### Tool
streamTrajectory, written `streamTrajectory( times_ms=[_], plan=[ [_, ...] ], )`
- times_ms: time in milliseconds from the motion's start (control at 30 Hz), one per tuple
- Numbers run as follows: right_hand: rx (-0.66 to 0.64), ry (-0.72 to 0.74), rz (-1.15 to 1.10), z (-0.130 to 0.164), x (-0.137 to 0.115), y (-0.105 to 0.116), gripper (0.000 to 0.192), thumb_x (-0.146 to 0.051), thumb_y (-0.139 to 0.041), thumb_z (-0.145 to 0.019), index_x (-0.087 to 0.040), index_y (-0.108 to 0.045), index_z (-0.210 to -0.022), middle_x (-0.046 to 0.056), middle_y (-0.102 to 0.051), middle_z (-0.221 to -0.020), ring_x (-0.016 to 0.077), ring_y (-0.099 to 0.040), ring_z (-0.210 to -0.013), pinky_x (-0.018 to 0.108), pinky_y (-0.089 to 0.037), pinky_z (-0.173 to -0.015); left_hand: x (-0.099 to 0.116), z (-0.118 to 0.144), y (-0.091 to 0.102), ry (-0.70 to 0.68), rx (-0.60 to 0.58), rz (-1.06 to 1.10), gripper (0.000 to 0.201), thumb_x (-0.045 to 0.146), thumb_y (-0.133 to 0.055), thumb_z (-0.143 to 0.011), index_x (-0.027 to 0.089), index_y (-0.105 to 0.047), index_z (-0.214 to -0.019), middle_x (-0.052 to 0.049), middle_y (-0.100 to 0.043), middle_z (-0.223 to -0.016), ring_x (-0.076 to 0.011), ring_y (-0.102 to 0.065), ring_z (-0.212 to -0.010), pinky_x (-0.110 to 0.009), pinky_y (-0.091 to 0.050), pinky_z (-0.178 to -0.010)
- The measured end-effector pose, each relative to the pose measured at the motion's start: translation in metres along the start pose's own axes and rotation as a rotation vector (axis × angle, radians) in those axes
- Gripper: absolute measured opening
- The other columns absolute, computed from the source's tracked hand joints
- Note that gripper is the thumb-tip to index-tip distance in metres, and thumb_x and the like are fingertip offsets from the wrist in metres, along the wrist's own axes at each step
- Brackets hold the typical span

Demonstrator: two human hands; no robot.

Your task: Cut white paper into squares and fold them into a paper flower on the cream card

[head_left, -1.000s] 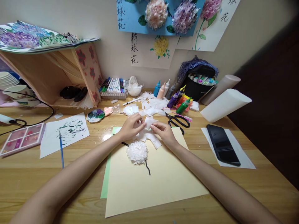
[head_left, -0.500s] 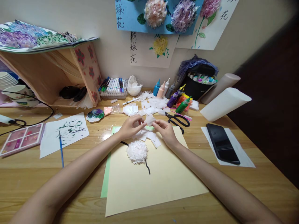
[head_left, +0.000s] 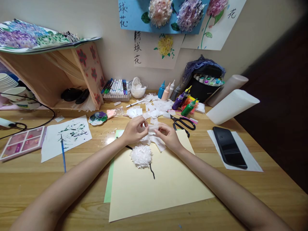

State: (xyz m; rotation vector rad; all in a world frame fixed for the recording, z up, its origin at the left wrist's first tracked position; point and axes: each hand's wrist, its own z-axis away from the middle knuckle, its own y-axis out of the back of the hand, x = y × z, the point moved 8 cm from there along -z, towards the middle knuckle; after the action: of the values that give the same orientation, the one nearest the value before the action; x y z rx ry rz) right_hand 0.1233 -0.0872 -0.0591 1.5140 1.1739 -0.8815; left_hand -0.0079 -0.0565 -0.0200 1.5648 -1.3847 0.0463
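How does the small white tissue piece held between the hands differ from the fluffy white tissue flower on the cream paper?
The small white tissue piece is a single thin piece; the fluffy white tissue flower is a dense ball of many ruffled pieces. The piece is lifted, pinched between the left hand and right hand; the flower sits untouched on the cream paper sheet, atop a black drawn stem. Both are white tissue.

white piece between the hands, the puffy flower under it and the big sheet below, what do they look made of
The white piece pinched by the left hand and right hand looks like thin tissue paper: soft, matte, creased. The white flower seems to be the same tissue, crumpled into ruffles. The cream sheet looks like smooth matte card or heavy paper, lying flat.
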Motion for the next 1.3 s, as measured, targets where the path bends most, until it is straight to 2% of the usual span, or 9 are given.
streamTrajectory(
  times_ms=[133, 333, 400, 533, 667, 767, 900, 1067, 1300],
  plan=[
    [0.036, -0.011, -0.018, 0.000, -0.001, 0.003, 0.022, -0.038, -0.058, -0.079, -0.017, -0.064, -0.075, 0.004, -0.061, -0.079, 0.0161, -0.054, -0.076, 0.027, -0.042, -0.066, 0.000, 0.002, -0.005, 0.016, -0.064, 0.004, 0.003, 0.020, -0.051, -0.074, 0.018, -0.049, -0.076, 0.000, -0.053, -0.069, -0.0125, -0.048, -0.063, -0.026, -0.038, -0.064],
    [0.107, -0.106, -0.131, 0.000, 0.009, 0.007, 0.024, -0.041, -0.064, -0.073, -0.018, -0.062, -0.080, 0.004, -0.063, -0.081, 0.0146, -0.055, -0.070, 0.026, -0.045, -0.063, 0.001, 0.000, -0.011, -0.011, -0.134, -0.009, 0.012, 0.030, -0.052, -0.079, 0.018, -0.051, -0.079, -0.002, -0.055, -0.075, -0.0150, -0.051, -0.072, -0.028, -0.039, -0.070],
    [0.099, -0.134, -0.144, -0.001, 0.011, 0.006, 0.025, -0.042, -0.065, -0.071, -0.018, -0.060, -0.078, 0.003, -0.061, -0.079, 0.0144, -0.055, -0.068, 0.026, -0.046, -0.061, -0.001, -0.001, -0.008, 0.002, -0.111, 0.018, 0.011, 0.028, -0.049, -0.081, 0.018, -0.051, -0.077, -0.003, -0.055, -0.076, -0.0154, -0.051, -0.073, -0.029, -0.040, -0.071],
    [-0.014, -0.119, -0.122, -0.001, 0.007, -0.003, 0.023, -0.040, -0.064, -0.072, -0.017, -0.060, -0.074, 0.003, -0.060, -0.075, 0.0146, -0.055, -0.069, 0.026, -0.046, -0.062, -0.008, -0.002, -0.002, 0.058, -0.046, 0.083, 0.013, 0.028, -0.045, -0.083, 0.018, -0.050, -0.076, -0.003, -0.054, -0.076, -0.0157, -0.050, -0.073, -0.029, -0.040, -0.070],
    [-0.083, -0.086, -0.088, -0.001, 0.002, -0.008, 0.019, -0.035, -0.060, -0.077, -0.017, -0.063, -0.073, 0.002, -0.060, -0.072, 0.0143, -0.054, -0.069, 0.025, -0.042, -0.063, -0.007, -0.002, -0.004, 0.048, -0.075, 0.048, 0.010, 0.026, -0.047, -0.080, 0.018, -0.049, -0.074, -0.001, -0.052, -0.072, -0.0152, -0.048, -0.070, -0.028, -0.039, -0.068],
    [-0.074, -0.100, -0.116, -0.001, 0.003, -0.008, 0.018, -0.034, -0.061, -0.076, -0.016, -0.064, -0.075, 0.002, -0.061, -0.074, 0.0142, -0.055, -0.070, 0.025, -0.041, -0.063, -0.005, -0.002, -0.004, 0.038, -0.052, -0.005, 0.006, 0.025, -0.050, -0.078, 0.018, -0.049, -0.078, -0.001, -0.052, -0.075, -0.0150, -0.048, -0.071, -0.029, -0.039, -0.069],
    [0.034, -0.142, -0.119, -0.002, 0.008, 0.000, 0.022, -0.037, -0.063, -0.074, -0.016, -0.064, -0.071, 0.002, -0.061, -0.070, 0.0134, -0.053, -0.064, 0.025, -0.041, -0.060, 0.003, 0.001, 0.009, -0.021, 0.132, -0.090, 0.014, 0.027, -0.055, -0.076, 0.018, -0.049, -0.085, -0.004, -0.054, -0.085, -0.0169, -0.050, -0.082, -0.030, -0.039, -0.074],
    [0.032, -0.148, -0.127, -0.003, 0.007, -0.001, 0.023, -0.039, -0.063, -0.072, -0.016, -0.067, -0.072, 0.003, -0.064, -0.070, 0.0149, -0.055, -0.064, 0.027, -0.042, -0.061, 0.011, 0.004, -0.006, -0.099, 0.018, -0.230, 0.014, 0.033, -0.053, -0.080, 0.019, -0.055, -0.081, -0.003, -0.059, -0.082, -0.0169, -0.053, -0.081, -0.031, -0.037, -0.074],
    [-0.030, -0.172, -0.153, -0.001, 0.008, -0.005, 0.024, -0.040, -0.063, -0.073, -0.017, -0.070, -0.075, 0.004, -0.068, -0.077, 0.0183, -0.059, -0.075, 0.029, -0.044, -0.066, 0.006, 0.005, -0.009, -0.098, 0.021, -0.275, 0.013, 0.031, -0.053, -0.078, 0.020, -0.055, -0.072, -0.001, -0.059, -0.072, -0.0156, -0.053, -0.073, -0.030, -0.036, -0.071]
  ],
)
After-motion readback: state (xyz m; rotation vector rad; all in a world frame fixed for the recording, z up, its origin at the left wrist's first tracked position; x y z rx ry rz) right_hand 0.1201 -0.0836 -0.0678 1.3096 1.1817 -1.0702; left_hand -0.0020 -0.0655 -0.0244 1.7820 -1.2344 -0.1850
